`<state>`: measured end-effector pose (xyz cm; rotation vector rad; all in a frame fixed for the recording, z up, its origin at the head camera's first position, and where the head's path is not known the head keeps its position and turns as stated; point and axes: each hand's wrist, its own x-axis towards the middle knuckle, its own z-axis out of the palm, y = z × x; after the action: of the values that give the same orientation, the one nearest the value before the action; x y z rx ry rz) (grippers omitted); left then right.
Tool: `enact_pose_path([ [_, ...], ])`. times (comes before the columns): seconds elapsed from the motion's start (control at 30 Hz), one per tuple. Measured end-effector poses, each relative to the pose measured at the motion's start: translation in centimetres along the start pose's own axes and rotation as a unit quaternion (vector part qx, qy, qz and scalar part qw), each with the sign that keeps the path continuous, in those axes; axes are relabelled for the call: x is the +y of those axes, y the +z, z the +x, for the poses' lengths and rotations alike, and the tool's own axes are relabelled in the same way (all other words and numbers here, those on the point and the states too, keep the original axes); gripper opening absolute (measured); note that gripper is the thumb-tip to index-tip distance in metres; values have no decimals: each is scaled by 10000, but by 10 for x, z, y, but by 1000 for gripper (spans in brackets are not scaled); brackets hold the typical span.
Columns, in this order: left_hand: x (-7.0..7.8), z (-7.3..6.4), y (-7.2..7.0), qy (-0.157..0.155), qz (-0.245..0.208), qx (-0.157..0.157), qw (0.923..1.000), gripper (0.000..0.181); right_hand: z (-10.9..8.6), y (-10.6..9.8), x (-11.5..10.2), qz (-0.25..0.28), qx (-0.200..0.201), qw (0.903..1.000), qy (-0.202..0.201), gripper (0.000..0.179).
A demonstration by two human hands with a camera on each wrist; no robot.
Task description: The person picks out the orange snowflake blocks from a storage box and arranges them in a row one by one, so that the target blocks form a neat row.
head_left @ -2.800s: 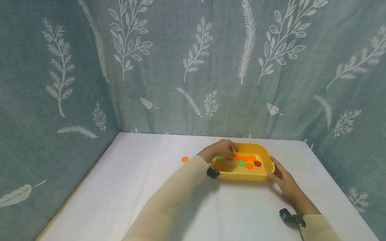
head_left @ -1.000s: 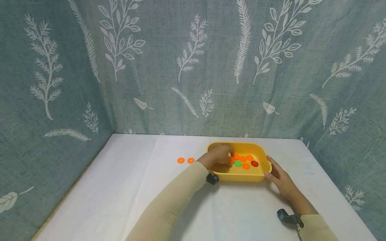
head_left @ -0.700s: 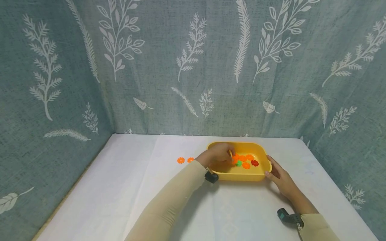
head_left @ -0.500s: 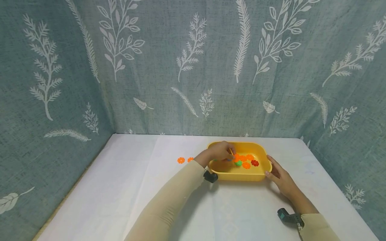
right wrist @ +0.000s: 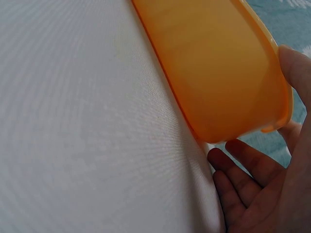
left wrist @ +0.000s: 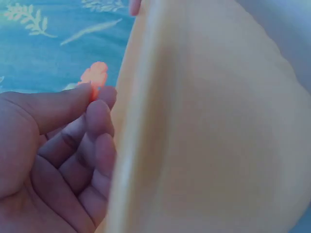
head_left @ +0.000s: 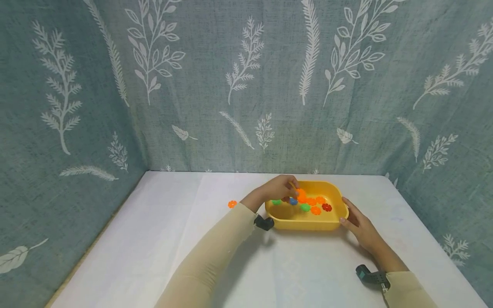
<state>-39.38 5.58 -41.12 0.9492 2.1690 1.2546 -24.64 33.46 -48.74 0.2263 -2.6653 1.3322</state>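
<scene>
My left hand [head_left: 278, 187] is over the left part of a yellow plastic tub [head_left: 306, 225]. Between thumb and fingertips it pinches an orange flower-shaped piece [left wrist: 95, 74], held up beside the tub wall in the left wrist view. Inside the tub lie more such pieces: a blue piece [head_left: 293, 201], a red piece [head_left: 326, 207], a green piece [head_left: 305, 207] and several orange ones. My right hand [head_left: 360, 226] holds the tub's right end, thumb at the rim [right wrist: 284, 92] and a finger behind it; its other fingers lie under the corner.
One orange flower piece [head_left: 232, 204] lies on the white-covered table [head_left: 181, 214] left of the tub, close to my left forearm. A leaf-patterned green curtain [head_left: 246, 85] rises behind the table and along both sides.
A second orange piece appeared on the table, now hidden behind my left forearm. My left hand went back into the tub and has lifted another orange piece. The right hand stays at the tub.
</scene>
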Motion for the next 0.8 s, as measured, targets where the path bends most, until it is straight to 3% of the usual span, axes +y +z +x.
enact_pose_path([
  [0.27, 1, -17, -9, 68, -417, 311, 9986, 16, 1, 0, 1, -99, 8, 9999, 9, 71],
  [0.8, -11, -48, -34, -144, 43, 747, 9971, 18, 1, 1, 2, -53, 17, 10000, 66, 72],
])
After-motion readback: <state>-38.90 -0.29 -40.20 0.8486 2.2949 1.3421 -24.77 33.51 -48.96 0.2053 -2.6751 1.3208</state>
